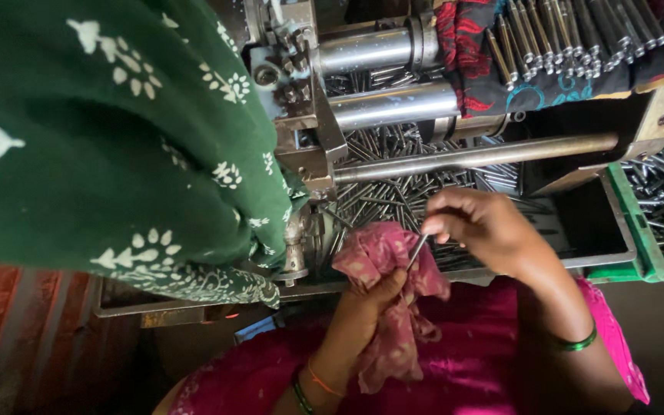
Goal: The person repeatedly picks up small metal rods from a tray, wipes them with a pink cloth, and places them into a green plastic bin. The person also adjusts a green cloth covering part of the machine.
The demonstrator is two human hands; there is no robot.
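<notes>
Your right hand (486,230) pinches a thin metal pin (417,251) near its upper end, between fingertips and thumb, with the lower end pushed into the pink cloth (382,265). Your left hand (374,303) is closed around that cloth, bunching it just under the pin, and the loose tail hangs down over your wrist. The pin looks stiff, light and smooth, probably oily and slippery, so hold it close to the end with a firm pinch and let the cloth give the friction. The cloth is soft and limp; it will fold wherever you squeeze. Behind your hands, a tray (616,257) under the machine's steel rods (470,157) is full of loose pins (393,192). A green crate (643,246) stands to the right.
</notes>
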